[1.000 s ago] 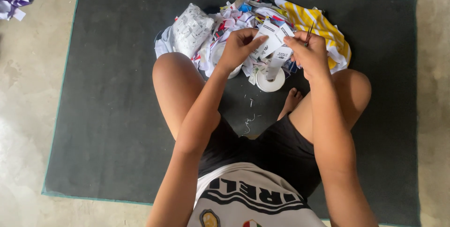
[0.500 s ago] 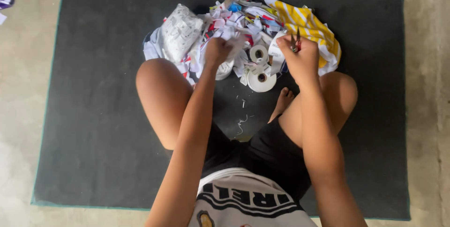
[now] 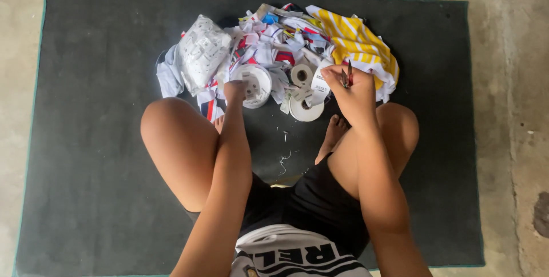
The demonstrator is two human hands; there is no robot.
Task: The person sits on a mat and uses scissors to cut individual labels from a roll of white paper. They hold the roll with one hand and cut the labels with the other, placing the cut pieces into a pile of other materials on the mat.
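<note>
Hands: we count two, the left hand (image 3: 235, 90) and the right hand (image 3: 350, 91).
White rolls: we count three, a large roll (image 3: 253, 85), a small roll (image 3: 301, 75) and a flat roll (image 3: 306, 110).
Small tools: one, the red tool (image 3: 346, 76).
Mats: one dark mat (image 3: 86, 111).
Cloth heaps: one scrap pile (image 3: 274, 42); we cannot count its pieces.

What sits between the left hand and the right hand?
In the head view, two white tape rolls and paper scraps lie between the left hand and right hand.
</note>
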